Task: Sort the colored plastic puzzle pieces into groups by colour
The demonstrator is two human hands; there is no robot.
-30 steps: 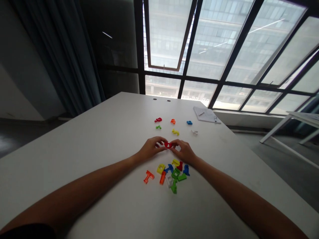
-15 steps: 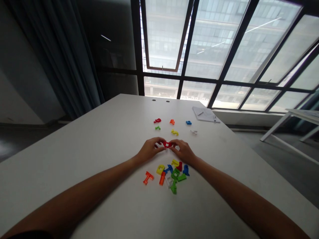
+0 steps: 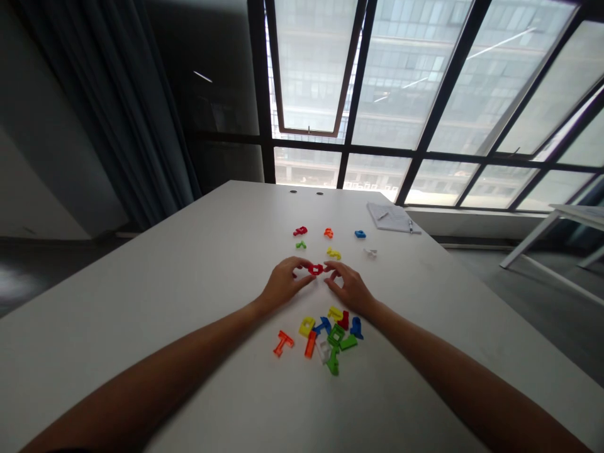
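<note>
A small red plastic piece with a square hole lies between my two hands on the white table. My left hand pinches its left end with fingers curled. My right hand sits just to the right of it, fingers bent and slightly apart, its fingertips a little off the piece. Just behind my wrists lies a pile of coloured pieces: yellow, blue, green, red, white and orange. An orange T-shaped piece lies apart at the pile's left.
Farther back lie separate small pieces: red, green, orange, yellow, blue and white. A notepad with a pen sits at the far right corner. Large windows stand behind the table; another table is at right.
The red piece has moved slightly away from me with my left hand. My right fingers, which pinched it before, have come off its right end.
</note>
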